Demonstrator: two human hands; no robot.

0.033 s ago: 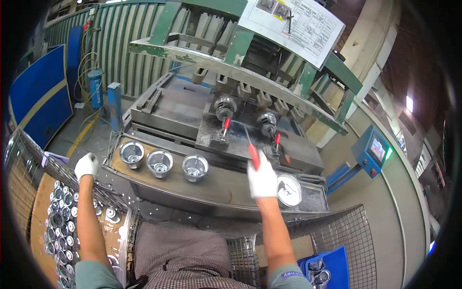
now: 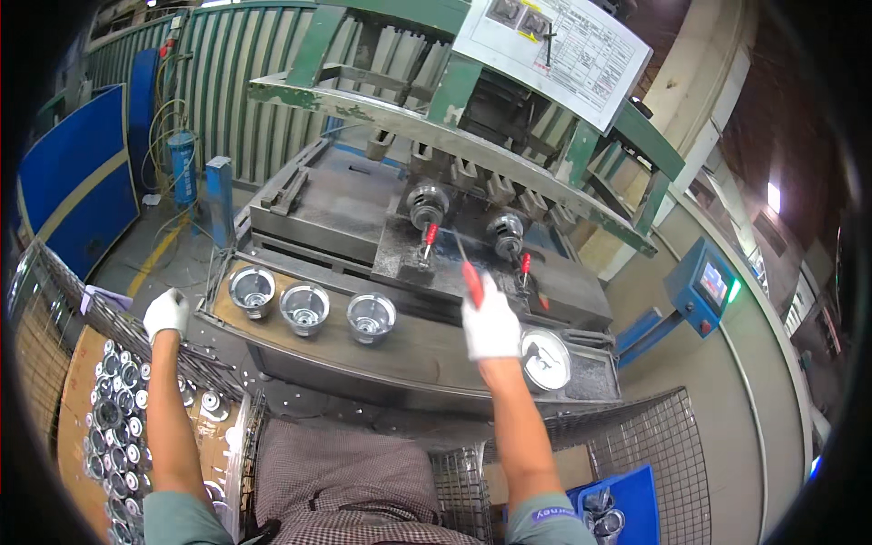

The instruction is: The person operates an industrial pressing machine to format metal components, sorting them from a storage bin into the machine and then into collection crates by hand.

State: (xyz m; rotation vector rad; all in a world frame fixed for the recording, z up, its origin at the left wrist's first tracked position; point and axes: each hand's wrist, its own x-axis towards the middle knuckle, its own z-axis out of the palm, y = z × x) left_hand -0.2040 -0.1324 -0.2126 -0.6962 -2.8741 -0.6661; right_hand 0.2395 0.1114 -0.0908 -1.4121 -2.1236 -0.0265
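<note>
My right hand (image 2: 491,320), in a white glove, is closed around the red handle of a thin-shafted tool (image 2: 473,283). Its shaft points up and away toward the machine bed; the tip's kind is too blurred to tell. Ahead are two round metal parts on fixtures, a left one (image 2: 427,207) and a right one (image 2: 506,236), with a red-handled clamp (image 2: 430,236) before the left and another (image 2: 525,265) before the right. My gloved left hand (image 2: 166,314) has its fingers curled, with nothing visible in them, above the wire basket's edge. Three metal cups (image 2: 252,289) stand on the ledge between my hands.
A white round dish (image 2: 546,360) sits right of my right hand. Below left, a wire basket (image 2: 204,363) stands by many small metal parts (image 2: 113,418) on cardboard. A blue bin (image 2: 636,509) holds metal parts at lower right. A control box (image 2: 708,286) stands at right.
My right hand and the red-handled tool have shifted slightly left and a little toward me. My left hand is nearly unmoved; the parts stay in place.
</note>
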